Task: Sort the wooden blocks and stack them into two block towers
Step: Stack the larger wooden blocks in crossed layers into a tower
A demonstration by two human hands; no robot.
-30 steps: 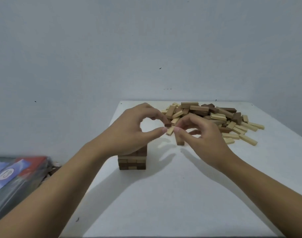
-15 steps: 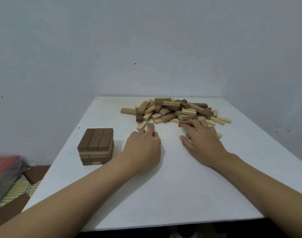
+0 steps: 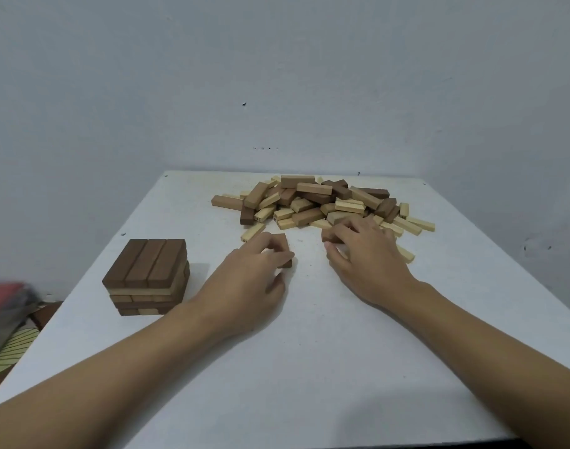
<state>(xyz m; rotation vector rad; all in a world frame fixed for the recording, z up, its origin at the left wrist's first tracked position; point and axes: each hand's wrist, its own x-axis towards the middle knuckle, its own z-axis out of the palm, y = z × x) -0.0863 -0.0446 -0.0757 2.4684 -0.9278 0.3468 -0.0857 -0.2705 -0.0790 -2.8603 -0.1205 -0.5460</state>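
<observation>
Step in hand: judged to be sorting, drawing dark pieces out of the pile [image 3: 319,202] for a tower; only one tower [image 3: 147,277] stood, so a second was not yet begun
Left hand [image 3: 251,280]: fingers curled and clamped on a dark block [image 3: 283,251] lying on the table [image 3: 309,367], just near of the pile
Right hand [image 3: 368,254]: fingers bent over a second dark block [image 3: 328,236] at the pile's near edge, thumb on its near side; it looked pinched
Tower: at the left, well apart from the pile; three dark blocks side by side formed its top layer; dark and pale layers showed below
Pile: far centre-right; dark and pale blocks jumbled together
Next move: probably lifting both dark blocks clear without dragging neighbours; carrying them left; laying them crosswise on the top layer, edges flush
</observation>
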